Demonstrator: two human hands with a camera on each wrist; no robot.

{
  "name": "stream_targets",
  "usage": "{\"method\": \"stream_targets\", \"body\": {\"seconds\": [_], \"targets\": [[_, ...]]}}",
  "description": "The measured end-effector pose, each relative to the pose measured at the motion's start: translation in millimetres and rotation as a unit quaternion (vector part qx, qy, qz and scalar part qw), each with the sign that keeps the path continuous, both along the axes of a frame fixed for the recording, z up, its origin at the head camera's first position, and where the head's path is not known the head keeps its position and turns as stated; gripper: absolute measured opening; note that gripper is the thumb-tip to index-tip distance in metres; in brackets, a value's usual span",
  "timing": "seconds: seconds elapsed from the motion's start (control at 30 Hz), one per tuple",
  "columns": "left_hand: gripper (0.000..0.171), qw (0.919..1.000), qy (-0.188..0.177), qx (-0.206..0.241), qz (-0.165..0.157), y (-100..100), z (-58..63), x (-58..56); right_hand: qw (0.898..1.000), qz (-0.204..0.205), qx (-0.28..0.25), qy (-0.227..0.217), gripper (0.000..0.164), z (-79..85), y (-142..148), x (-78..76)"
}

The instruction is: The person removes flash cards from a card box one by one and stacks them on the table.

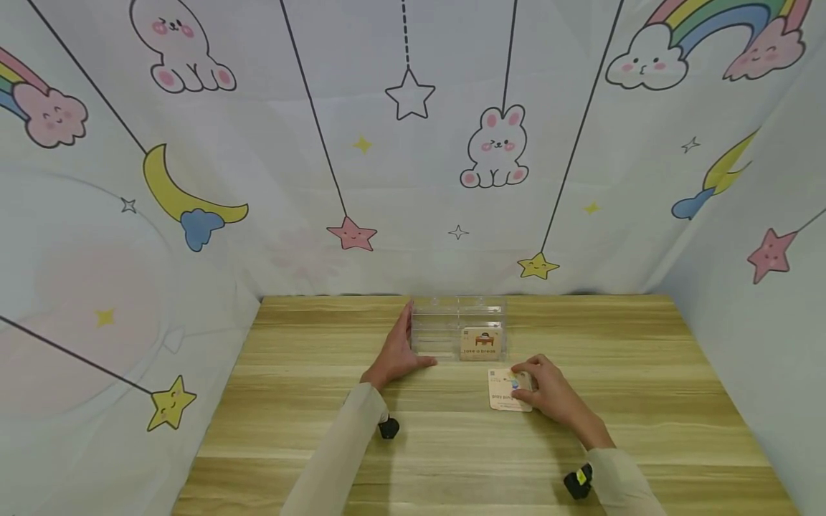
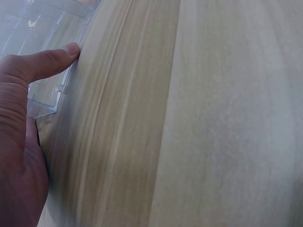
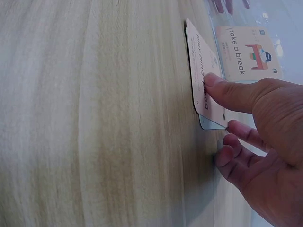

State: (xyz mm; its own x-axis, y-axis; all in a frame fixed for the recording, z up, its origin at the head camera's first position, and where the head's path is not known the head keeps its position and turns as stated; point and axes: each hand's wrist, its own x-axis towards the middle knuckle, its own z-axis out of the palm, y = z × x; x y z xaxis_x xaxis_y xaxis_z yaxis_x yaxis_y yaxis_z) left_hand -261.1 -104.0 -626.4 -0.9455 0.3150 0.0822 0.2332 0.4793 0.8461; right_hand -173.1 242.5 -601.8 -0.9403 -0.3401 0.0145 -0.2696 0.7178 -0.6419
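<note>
A clear plastic box with compartments [image 1: 459, 312] stands at the back of the table. My left hand [image 1: 395, 355] rests at its left side, fingers straight along the wall, the thumb lying over the front edge in the left wrist view. A "take a break" card [image 1: 480, 345] sits in the box's front right compartment. In front of the box, my right hand [image 1: 545, 387] pinches cards [image 1: 500, 395] by their right side, thumb on top. The top card reads "play ping pong" [image 3: 200, 66] in the right wrist view; a bluish card edge [image 3: 208, 124] shows beneath it.
The wooden table [image 1: 439, 459] reaches back to a white curtain [image 1: 413, 179] printed with stars, rabbits and clouds, which also hangs at both sides. Black wrist cameras [image 1: 388, 428] sit on both wrists.
</note>
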Motion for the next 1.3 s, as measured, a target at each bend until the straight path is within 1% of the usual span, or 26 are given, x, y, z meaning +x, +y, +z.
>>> {"method": "stream_targets", "body": {"seconds": [0.1, 0.23, 0.43, 0.53, 0.8, 1.03, 1.17, 1.3], "targets": [[0.14, 1.0, -0.007, -0.001, 0.001, 0, 0.4, -0.1, 1.0, -0.006, 0.0, -0.011, 0.038, 1.7, 0, -0.4], [0.139, 1.0, -0.003, -0.001, 0.0, -1, 0.2, -0.4, 1.0, -0.005, -0.004, -0.014, 0.038, 2.6, -1, -0.6], [0.139, 1.0, -0.001, -0.003, -0.005, -2, -0.6, -1.0, 1.0, -0.003, 0.003, -0.01, 0.041, 3.6, 0, -1.7], [0.139, 1.0, 0.001, -0.001, -0.007, -3, -1.6, -1.2, 1.0, -0.004, 0.009, -0.001, 0.044, 6.3, 0, -3.7], [0.14, 1.0, 0.002, 0.0, -0.006, -4, -1.9, -1.4, 0.999, -0.007, -0.011, 0.03, 0.046, 22.3, -8, -14.6], [0.14, 1.0, 0.002, 0.002, -0.003, -4, -1.5, 0.0, 0.998, 0.004, -0.036, 0.056, 0.051, 32.7, -16, -22.3], [0.14, 1.0, 0.0, 0.007, -0.002, -3, 0.0, 1.7, 0.997, 0.001, -0.049, 0.054, 0.052, 35.0, -20, -25.1], [0.139, 0.9999, 0.003, 0.01, -0.003, -2, -1.1, 1.5, 0.997, -0.004, -0.057, 0.048, 0.053, 35.6, -23, -26.2]]}}
